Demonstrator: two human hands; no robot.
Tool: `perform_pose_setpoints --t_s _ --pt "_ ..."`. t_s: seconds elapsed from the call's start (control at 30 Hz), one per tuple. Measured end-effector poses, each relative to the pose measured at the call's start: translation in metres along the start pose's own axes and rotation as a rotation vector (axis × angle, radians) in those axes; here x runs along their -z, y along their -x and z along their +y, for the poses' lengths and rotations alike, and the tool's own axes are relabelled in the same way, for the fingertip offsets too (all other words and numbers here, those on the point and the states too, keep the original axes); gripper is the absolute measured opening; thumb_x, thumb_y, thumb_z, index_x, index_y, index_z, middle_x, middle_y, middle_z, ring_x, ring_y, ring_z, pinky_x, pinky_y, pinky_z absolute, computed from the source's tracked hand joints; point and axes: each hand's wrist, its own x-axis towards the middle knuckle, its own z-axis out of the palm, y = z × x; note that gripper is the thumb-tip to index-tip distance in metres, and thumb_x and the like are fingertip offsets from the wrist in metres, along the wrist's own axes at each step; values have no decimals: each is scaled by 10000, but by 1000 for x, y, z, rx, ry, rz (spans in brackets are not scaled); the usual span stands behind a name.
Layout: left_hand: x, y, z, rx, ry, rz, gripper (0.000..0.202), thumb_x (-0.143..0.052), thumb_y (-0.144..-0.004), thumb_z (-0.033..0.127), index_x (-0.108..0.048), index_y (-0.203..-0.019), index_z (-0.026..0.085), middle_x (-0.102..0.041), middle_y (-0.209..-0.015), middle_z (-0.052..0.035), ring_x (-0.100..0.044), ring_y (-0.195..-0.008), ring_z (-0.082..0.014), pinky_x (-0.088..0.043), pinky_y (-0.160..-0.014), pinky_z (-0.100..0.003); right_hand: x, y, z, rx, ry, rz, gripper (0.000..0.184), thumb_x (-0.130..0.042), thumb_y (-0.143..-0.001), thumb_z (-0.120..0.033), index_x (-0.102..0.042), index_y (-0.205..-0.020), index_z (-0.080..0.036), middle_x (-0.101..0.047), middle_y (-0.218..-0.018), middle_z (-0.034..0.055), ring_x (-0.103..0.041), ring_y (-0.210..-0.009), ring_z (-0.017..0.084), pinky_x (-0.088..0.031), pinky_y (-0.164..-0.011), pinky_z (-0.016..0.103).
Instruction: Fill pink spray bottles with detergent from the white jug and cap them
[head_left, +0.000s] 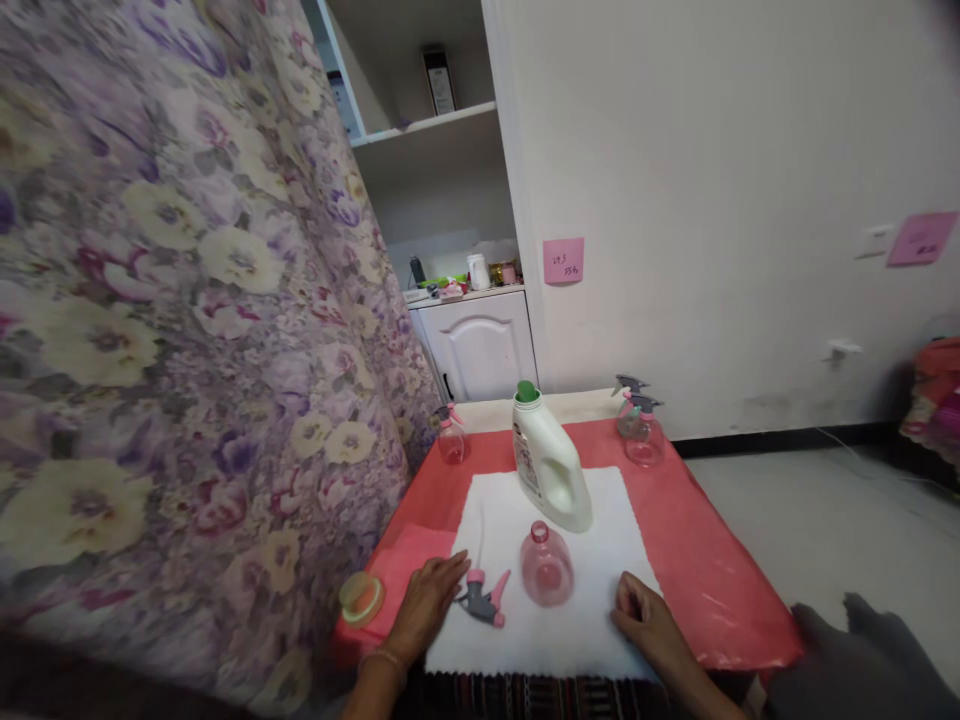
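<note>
My left hand (pixel 424 605) lies flat with fingers stretched out on the left edge of a white cloth (pixel 592 625), its fingertips beside a detached pink and grey spray trigger (pixel 486 597). My right hand (pixel 646 618) rests on the cloth's right side with fingers curled in, and nothing shows in them. Between my hands stands an uncapped clear pink spray bottle (pixel 546 566). Behind it a white detergent jug with a green cap (pixel 547 462) stands on the cloth.
A red cover (pixel 705 540) lies over the small table. Two more capped pink spray bottles (pixel 452 434) (pixel 642 425) stand at the far corners. A green and orange lid (pixel 361 597) sits by my left hand. A floral curtain (pixel 187 330) hangs at left, a white wall behind.
</note>
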Motion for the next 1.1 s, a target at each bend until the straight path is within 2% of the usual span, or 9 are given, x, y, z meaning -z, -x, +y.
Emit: perform_pose_setpoints --t_s 0.2,0.27,0.37,0.43,0.6,0.7,0.87,0.97,1.1 --pt "4 11 -1 -6 -125 32 452 -422 -931 287 -504 -1373 335 -523 -1458 -38 -516 -1187 -293 -397 -946 -471 0 0 1 7 6 3 185 -508 -626 -267 -326 -596 -256 -362 -573 -71 -369 -592 137 -288 -564 262" --pt "5 12 -1 12 -159 57 449 -427 -926 305 -523 -1365 290 -520 -1458 -73 -502 -1203 -327 -381 -960 -515 0 1 1 8 6 6 181 -509 -625 -270 -332 -591 -255 -361 -570 -71 -366 -589 137 -285 -560 261" --pt "3 13 -1 53 -194 114 454 -369 -923 221 -557 -1333 169 -506 -1451 -171 -496 -1216 -378 -384 -944 -590 -1 1 0 6 6 15 182 -505 -626 -283 -329 -591 -256 -357 -568 -72 -362 -585 137 -285 -558 261" --pt "-1 17 0 44 -195 137 478 -304 -919 149 -550 -1327 120 -528 -1421 -205 -507 -1231 -356 -400 -962 -578 0 1 0 4 8 15 188 -504 -626 -292 -322 -592 -258 -355 -568 -72 -363 -585 137 -287 -561 261" --pt "-14 32 18 -127 -138 121 513 -380 -884 128 -500 -1372 228 -572 -1404 -93 -496 -1296 -222 -399 -1072 -408 0 0 0 -5 18 -5 191 -508 -614 -296 -322 -586 -263 -353 -571 -73 -354 -582 137 -288 -560 265" --pt "-15 31 36 -138 -114 112 668 -389 -782 15 -451 -1407 242 -451 -1503 -115 -483 -1312 -245 -418 -1043 -440 0 0 0 -6 20 -9 195 -500 -619 -299 -311 -586 -265 -338 -572 -76 -339 -579 133 -282 -560 267" --pt "-2 17 59 -79 -156 -87 844 -398 -621 -76 -503 -1356 323 -395 -1546 -54 -553 -1216 -255 -411 -992 -465 0 1 -7 -5 17 2 183 -487 -616 -304 -310 -591 -263 -345 -573 -73 -350 -584 137 -280 -563 269" --pt "5 15 62 -89 -146 -132 780 -388 -618 -74 -582 -1268 312 -398 -1545 -38 -586 -1157 -255 -421 -957 -452 0 1 -10 -5 15 7 178 -490 -603 -290 -315 -585 -262 -349 -573 -71 -358 -591 139 -282 -563 266" --pt "5 16 56 -109 -110 -73 657 -355 -691 -56 -606 -1201 273 -416 -1532 -70 -576 -1188 -259 -430 -937 -453 0 0 -10 -7 14 11 167 -486 -599 -278 -321 -586 -262 -348 -563 -75 -357 -583 137 -274 -556 265"
